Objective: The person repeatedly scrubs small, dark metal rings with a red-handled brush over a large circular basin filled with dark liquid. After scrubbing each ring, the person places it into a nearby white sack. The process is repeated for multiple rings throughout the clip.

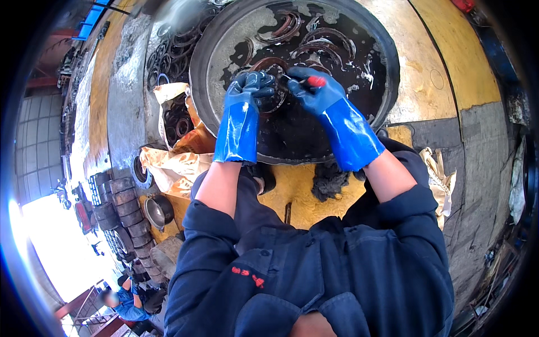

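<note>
Both my hands wear blue rubber gloves and work over a wide, round dark basin (pixel 392 73) of blackish liquid. My left hand (pixel 249 88) is closed on the left side of a brownish ring (pixel 269 62), keeping it above the liquid. Close to the ring's right side, my right hand (pixel 316 91) grips a small tool with a red handle (pixel 316 81). A thin tip points left from it toward the ring; its exact kind is not clear. Farther back in the basin, several more rings (pixel 324 46) lie partly in the liquid, with pale foam patches around them.
Left of the basin lie a heap of dark rings (pixel 179 48) and an opened paper sack (pixel 178 168) with rings in it. Stacked dark cylinders (pixel 130 210) and a metal pot (pixel 158 212) stand lower left. A black rag (pixel 330 182) lies between my legs. Another person (pixel 128 303) is far off, lower left.
</note>
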The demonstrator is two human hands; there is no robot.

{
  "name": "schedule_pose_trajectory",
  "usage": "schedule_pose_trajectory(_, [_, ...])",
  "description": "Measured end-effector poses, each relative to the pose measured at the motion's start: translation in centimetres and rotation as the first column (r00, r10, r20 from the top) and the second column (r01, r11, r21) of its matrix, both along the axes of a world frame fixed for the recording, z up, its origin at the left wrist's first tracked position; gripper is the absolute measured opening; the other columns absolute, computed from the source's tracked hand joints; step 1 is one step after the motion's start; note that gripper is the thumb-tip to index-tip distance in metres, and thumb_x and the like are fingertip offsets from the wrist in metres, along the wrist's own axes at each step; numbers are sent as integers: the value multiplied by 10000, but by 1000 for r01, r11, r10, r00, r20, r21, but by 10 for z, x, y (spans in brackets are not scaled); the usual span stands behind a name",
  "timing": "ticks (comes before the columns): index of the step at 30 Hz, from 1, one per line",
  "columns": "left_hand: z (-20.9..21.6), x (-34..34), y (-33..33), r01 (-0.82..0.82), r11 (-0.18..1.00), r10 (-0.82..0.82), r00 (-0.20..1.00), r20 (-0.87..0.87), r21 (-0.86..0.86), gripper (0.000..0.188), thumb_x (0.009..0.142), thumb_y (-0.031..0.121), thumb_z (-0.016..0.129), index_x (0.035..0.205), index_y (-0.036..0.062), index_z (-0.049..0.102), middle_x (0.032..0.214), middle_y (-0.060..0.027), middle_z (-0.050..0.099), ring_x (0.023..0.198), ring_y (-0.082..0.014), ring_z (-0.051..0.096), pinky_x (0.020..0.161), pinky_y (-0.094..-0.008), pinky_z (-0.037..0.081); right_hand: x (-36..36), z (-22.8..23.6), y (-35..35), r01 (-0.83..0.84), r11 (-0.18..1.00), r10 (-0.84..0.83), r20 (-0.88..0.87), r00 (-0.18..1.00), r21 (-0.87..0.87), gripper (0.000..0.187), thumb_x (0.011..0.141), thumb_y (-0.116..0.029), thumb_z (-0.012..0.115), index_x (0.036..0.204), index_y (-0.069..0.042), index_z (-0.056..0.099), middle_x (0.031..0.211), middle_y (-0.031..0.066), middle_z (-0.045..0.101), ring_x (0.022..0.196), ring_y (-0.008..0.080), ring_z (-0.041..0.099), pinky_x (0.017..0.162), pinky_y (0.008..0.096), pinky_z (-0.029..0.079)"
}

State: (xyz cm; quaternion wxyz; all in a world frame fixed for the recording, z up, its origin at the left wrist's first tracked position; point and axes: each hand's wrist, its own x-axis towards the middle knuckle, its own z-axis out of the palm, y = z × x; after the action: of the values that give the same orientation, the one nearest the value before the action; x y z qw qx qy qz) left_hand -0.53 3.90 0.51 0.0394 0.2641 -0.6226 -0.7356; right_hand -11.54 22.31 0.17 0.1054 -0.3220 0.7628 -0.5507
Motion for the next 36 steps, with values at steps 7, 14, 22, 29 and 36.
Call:
schedule_pose_trajectory(7, [6,1,5,49,997,-50,999,-4,-53,388,1041,275,544,1325,12,565,1283,-181,661,1046,-269,692,803,-352,550,4,0,-2,102,920,-9,-239,971,378,285,898,-314,706,1138,-161,722,1094,101,731,945,311,710,828,382,564])
schedule_pose_trajectory(14, [-6,-9,4,4,999,-5,1000,-17,-43,489,996,384,590,1361,59,574,1324,-99,659,1196,-279,638,1006,-427,470,-5,-42,-8,-27,999,31,830,558,-19,350,897,-387,692,1079,-91,737,976,115,745,931,235,708,835,349,532])
schedule_pose_trajectory(22, [-8,12,1,-8,999,10,999,37,-52,503,985,389,589,1367,62,571,1352,-101,636,1224,-280,613,1031,-428,446,15,-25,-12,124,950,195,856,479,-286,271,914,-227,717,1125,-58,722,953,82,739,898,165,672,832,296,519])
schedule_pose_trajectory(29, [-10,16,5,9,997,-3,997,73,-81,516,975,393,589,1372,64,568,1377,-103,615,1248,-281,591,1053,-429,425,15,-3,-1,15,852,92,-178,980,524,336,905,-311,678,1221,-199,684,1112,105,719,1045,308,690,875,427,541])
schedule_pose_trajectory(36, [-12,30,5,-1,994,10,996,86,-111,528,966,397,589,1377,67,566,1402,-105,595,1273,-282,570,1074,-430,403,7,34,15,179,908,73,-563,823,380,461,872,-180,697,1321,-237,612,1229,114,682,941,342,702,780,440,566])
